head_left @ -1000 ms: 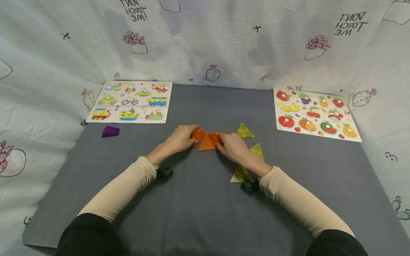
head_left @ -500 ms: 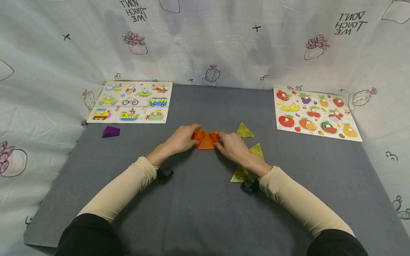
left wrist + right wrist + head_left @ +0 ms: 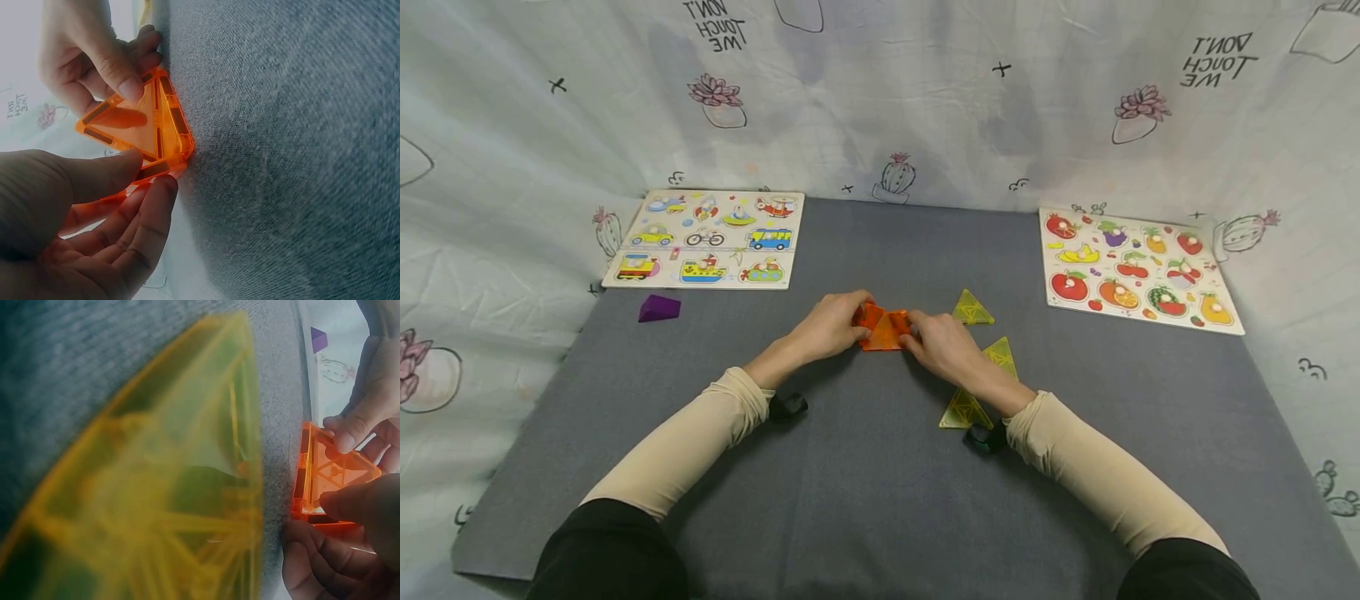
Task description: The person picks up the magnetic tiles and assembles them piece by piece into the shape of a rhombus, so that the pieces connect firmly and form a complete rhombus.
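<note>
Orange see-through magnetic tiles (image 3: 885, 332), joined edge to edge as a small angled shape, stand in the middle of the grey table. My left hand (image 3: 829, 323) pinches their left side between thumb and fingers; the left wrist view shows the thumb flat on a triangular face (image 3: 172, 125) of the piece. On the right side, my right hand (image 3: 946, 343) grips the same piece, thumb on its face. Beside and under the right forearm lie yellow triangle tiles: one near the knuckles (image 3: 973, 308), another (image 3: 1002, 353) partly covered by the arm, a third (image 3: 964, 411) closer in.
A wooden vehicle puzzle board (image 3: 706, 240) lies at the back left, a fruit puzzle board (image 3: 1138, 271) at the back right. In front of the vehicle board sits a purple block-like piece (image 3: 659, 308). A printed white curtain (image 3: 955, 108) hangs behind the grey table (image 3: 865, 483).
The left hand has shifted slightly right, closing the gap between its orange piece and the one in the right hand; they now meet. The right hand has barely moved.
</note>
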`<state>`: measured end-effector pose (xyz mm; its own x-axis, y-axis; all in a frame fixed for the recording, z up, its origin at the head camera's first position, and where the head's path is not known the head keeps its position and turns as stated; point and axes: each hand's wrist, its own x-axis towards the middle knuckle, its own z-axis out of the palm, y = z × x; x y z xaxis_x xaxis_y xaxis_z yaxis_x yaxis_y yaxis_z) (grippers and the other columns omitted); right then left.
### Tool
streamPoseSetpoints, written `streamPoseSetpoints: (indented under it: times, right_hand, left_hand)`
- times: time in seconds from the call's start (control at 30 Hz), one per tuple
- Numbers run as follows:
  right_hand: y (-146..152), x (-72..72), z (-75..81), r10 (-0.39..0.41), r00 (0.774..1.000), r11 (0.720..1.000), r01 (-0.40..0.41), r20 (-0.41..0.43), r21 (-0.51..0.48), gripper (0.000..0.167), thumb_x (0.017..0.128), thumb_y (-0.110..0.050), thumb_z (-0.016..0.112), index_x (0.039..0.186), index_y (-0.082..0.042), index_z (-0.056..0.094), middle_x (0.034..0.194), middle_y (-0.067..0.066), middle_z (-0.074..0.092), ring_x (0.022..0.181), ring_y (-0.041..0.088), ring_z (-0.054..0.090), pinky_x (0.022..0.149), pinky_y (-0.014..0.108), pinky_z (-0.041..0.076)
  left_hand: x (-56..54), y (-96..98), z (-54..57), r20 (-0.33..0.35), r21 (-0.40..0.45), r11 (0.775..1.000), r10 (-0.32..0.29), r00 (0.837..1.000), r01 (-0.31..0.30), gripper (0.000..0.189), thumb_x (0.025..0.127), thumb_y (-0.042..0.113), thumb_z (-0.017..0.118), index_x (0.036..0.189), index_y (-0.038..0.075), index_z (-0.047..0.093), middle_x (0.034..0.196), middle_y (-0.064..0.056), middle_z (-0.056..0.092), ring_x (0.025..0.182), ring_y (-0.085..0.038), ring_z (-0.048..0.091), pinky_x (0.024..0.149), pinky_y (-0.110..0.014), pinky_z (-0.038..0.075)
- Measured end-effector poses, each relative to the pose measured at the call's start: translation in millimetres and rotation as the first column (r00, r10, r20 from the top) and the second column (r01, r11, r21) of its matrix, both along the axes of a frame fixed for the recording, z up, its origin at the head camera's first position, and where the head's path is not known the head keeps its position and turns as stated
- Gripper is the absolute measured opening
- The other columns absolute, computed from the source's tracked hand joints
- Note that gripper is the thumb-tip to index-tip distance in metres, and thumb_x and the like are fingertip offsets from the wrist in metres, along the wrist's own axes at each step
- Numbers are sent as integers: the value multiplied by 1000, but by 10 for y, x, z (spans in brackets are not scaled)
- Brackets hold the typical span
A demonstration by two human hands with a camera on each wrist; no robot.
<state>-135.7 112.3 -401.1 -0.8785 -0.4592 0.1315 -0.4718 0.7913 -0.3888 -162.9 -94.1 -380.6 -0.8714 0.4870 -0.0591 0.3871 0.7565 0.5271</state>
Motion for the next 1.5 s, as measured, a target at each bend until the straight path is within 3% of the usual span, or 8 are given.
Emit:
streamPoseSetpoints:
  times: [0.3,0.8,1.03,1.3,1.4,1.5]
  right_hand:
    - [-25,-5,-1,9,1000,1000,-9,-1,10,29,94,-21,66,117,-3,69,79,13,72,51,14,53,48,29,44]
    - [-36,8,11,-3,1000,1000,2,29,27,39,94,-27,66,130,-10,64,71,7,68,49,11,51,44,26,40]
    - [-40,21,-4,23,1000,999,-23,-1,24,39,94,-23,66,129,-6,64,67,7,65,47,10,47,44,24,37]
    - [-47,29,-13,33,999,999,-33,0,-12,34,94,-19,65,123,-1,65,70,8,65,49,11,49,46,25,38]
    - [-37,28,-2,21,999,1000,-21,25,-13,35,95,-22,64,123,0,64,72,9,67,51,12,51,48,26,41]
    - [0,25,23,-5,998,1000,6,60,-15,39,96,-24,62,126,1,63,72,8,67,52,12,53,51,28,44]
  left_hand:
    - [-5,3,-13,3,15,1000,-18,1000,18,41,88,9,72,126,0,60,103,-15,69,90,-26,65,79,-39,54]
    - [21,23,18,-11,18,996,-88,996,88,37,89,15,73,123,4,64,97,-11,70,83,-22,65,72,-35,53]
    - [47,53,13,-91,21,993,-111,990,113,41,95,26,66,130,6,62,107,-13,65,87,-23,60,73,-37,49]
    - [55,75,-19,-225,43,989,-125,966,138,28,96,22,63,118,7,71,100,-10,63,83,-20,60,70,-34,51]
    - [61,85,-14,-302,1,987,-153,941,161,25,95,18,64,114,5,73,96,-10,63,81,-21,62,71,-34,53]
    - [61,100,-15,-386,-52,983,-183,904,177,21,95,13,64,111,4,74,92,-10,63,80,-21,63,72,-34,54]
